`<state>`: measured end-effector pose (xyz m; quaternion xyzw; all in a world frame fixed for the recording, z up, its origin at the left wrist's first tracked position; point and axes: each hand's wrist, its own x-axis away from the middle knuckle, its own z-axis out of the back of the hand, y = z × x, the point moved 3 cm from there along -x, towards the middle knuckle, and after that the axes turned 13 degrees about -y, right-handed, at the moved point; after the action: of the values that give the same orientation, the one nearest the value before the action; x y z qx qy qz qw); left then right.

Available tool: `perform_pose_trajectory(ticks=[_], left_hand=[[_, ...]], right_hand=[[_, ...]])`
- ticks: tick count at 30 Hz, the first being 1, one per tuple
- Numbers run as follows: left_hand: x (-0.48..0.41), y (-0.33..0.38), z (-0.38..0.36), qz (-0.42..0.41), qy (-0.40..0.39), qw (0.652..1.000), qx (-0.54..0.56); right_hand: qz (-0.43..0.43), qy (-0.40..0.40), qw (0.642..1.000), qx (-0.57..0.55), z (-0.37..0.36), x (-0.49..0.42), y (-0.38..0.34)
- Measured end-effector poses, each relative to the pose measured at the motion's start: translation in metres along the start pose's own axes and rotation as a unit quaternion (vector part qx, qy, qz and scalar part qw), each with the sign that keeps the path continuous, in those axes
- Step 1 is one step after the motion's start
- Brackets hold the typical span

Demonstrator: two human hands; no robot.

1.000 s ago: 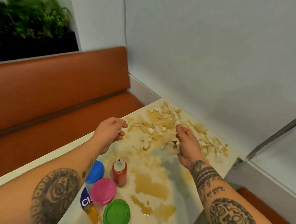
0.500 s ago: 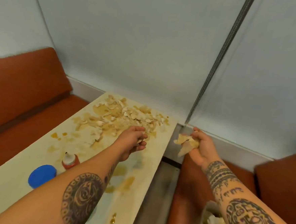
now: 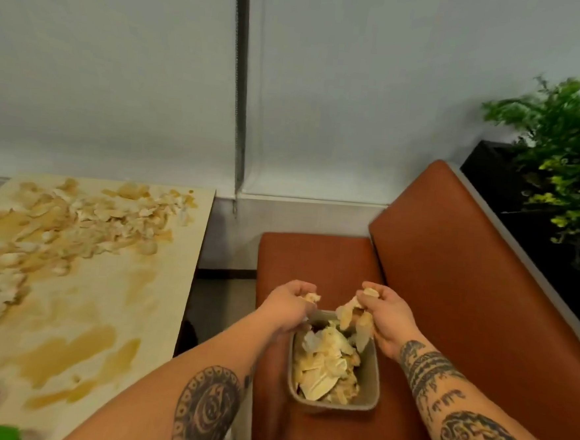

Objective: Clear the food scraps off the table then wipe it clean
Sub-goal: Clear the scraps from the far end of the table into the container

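**Over the bin, lower centre: scraps going in**

At lower centre of frame, a small grey bin (image 3: 366,380) on the orange bench seat (image 3: 316,259), already well filled with pale scraps. Above its far rim, left hand (image 3: 289,305) curled closed round a small clump of food scraps (image 3: 310,297). Right hand (image 3: 385,312) just beside it, fingers (image 3: 367,294) pinched on a larger bunch, some pieces hanging down toward the bin mouth; whether loosening or not, cannot tell.

At left of frame, the table (image 3: 79,311) with a thick scatter of scraps (image 3: 86,219) toward upper left, sauce-coloured smears below.

Step in hand, judged: dumping a double handful. Clearing far from done; wiping not begun.

Next move calls for: opening both hands squarely over the bin, then back to the table for more. Bin nearly full, so spill onto the seat a risk.
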<state>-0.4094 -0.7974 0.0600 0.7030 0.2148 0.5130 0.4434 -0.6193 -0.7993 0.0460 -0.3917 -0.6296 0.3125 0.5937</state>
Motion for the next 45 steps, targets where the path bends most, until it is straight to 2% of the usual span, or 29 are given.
perform_pose_trajectory(ticks=[3, 8, 12, 17, 22, 30, 39, 45], left_hand=[[-0.012, -0.005, -0.027, 0.005, -0.033, 0.999, -0.042], [-0.019, -0.004, -0.050, -0.005, -0.064, 0.995, -0.081], [-0.023, 0.000, -0.045, -0.013, -0.058, 0.994, -0.096], [-0.013, 0.009, -0.021, -0.021, -0.026, 0.995, -0.098], [0.014, 0.030, 0.025, -0.039, 0.040, 0.993, -0.100], [0.100, 0.054, 0.142, -0.069, 0.181, 0.980, -0.038], [0.164, 0.021, 0.257, -0.053, 0.296, 0.953, 0.047], [0.156, -0.015, 0.312, -0.002, 0.336, 0.938, 0.087]], right_hand=[[-0.008, 0.041, 0.998, 0.050, 0.017, 0.006, 0.022], [0.008, 0.085, 0.996, 0.011, 0.026, 0.009, 0.038], [0.018, 0.101, 0.995, -0.013, 0.029, 0.004, 0.035], [0.034, 0.091, 0.995, 0.036, 0.015, -0.001, 0.024], [0.047, 0.031, 0.996, 0.074, -0.034, -0.002, 0.003], [0.086, -0.112, 0.984, 0.105, -0.180, -0.006, -0.035], [0.079, -0.248, 0.950, 0.171, -0.330, -0.029, -0.046], [0.052, -0.278, 0.935, 0.215, -0.382, -0.082, -0.031]])
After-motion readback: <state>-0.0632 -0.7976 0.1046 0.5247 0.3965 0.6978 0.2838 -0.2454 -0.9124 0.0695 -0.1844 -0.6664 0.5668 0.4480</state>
